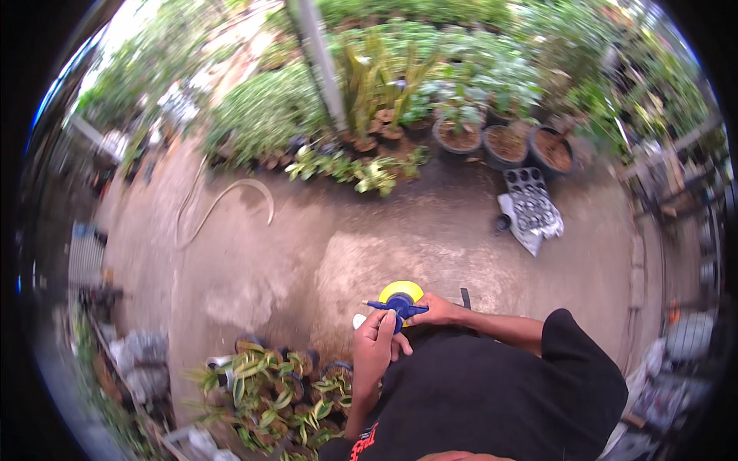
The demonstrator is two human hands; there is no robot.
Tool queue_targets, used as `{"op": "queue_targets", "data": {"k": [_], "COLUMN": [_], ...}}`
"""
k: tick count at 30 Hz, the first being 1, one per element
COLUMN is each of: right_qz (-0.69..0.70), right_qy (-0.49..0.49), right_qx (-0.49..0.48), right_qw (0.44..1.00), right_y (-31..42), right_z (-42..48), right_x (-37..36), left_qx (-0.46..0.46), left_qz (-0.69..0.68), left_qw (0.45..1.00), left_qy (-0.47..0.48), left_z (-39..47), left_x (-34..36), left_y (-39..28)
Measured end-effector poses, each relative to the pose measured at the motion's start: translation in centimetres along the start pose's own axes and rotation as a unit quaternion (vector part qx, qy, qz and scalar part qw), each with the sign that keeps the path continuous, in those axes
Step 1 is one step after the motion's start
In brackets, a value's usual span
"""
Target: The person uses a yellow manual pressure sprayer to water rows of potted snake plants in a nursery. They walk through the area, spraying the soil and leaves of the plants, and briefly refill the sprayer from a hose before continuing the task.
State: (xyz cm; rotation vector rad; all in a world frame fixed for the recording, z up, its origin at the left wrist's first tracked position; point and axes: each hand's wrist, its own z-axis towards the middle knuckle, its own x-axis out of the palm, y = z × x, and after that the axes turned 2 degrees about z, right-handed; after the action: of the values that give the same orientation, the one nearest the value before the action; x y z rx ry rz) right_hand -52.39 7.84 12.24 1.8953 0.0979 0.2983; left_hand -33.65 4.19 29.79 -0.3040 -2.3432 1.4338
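Close in front of my dark shirt I hold a hand pump sprayer, with a yellow bottle and a blue pump head with a nozzle pointing left. My left hand has its thumb and fingers closed on the blue pump part. At the bottle's right side, my right hand grips it near the blue trigger lever. A small white object shows beside the left fingers; I cannot tell what it is.
Potted variegated plants stand at lower left. Across the concrete floor lies a pale hose. Soil-filled pots and a black seedling tray on silvery plastic are ahead right. A grey post rises among dense plants.
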Motion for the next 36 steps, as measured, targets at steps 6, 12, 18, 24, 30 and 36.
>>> {"op": "queue_targets", "data": {"k": [6, 12, 18, 24, 30, 36], "right_qz": [-0.051, 0.049, 0.104, 0.167, 0.254, 0.297], "right_qy": [-0.160, -0.325, -0.417, -0.473, -0.516, -0.487], "right_qx": [-0.003, 0.011, 0.080, -0.017, 0.017, -0.036], "right_qw": [0.986, 0.944, 0.900, 0.865, 0.818, 0.821], "right_y": [1.0, -2.9, -9.8, -2.8, -5.7, -4.5], "right_z": [-7.5, -13.2, -14.7, -15.1, -15.1, -18.0], "right_x": [-6.0, -9.3, -15.2, -23.8, -32.3, -39.6], "left_qx": [-0.098, -0.141, -0.118, -0.137, -0.143, -0.075], "left_qz": [0.089, 0.197, 0.261, 0.164, 0.153, 0.154], "left_qw": [0.982, 0.923, 0.863, 0.876, 0.901, 0.923], "left_qy": [0.136, 0.299, 0.416, 0.433, 0.381, 0.345], "left_z": [8.2, 12.0, 16.5, 27.5, 31.9, 32.6], "left_x": [8.2, 16.9, 26.5, 33.3, 43.0, 47.2], "left_y": [5.6, 4.4, 4.1, 13.5, 12.6, 10.1]}}
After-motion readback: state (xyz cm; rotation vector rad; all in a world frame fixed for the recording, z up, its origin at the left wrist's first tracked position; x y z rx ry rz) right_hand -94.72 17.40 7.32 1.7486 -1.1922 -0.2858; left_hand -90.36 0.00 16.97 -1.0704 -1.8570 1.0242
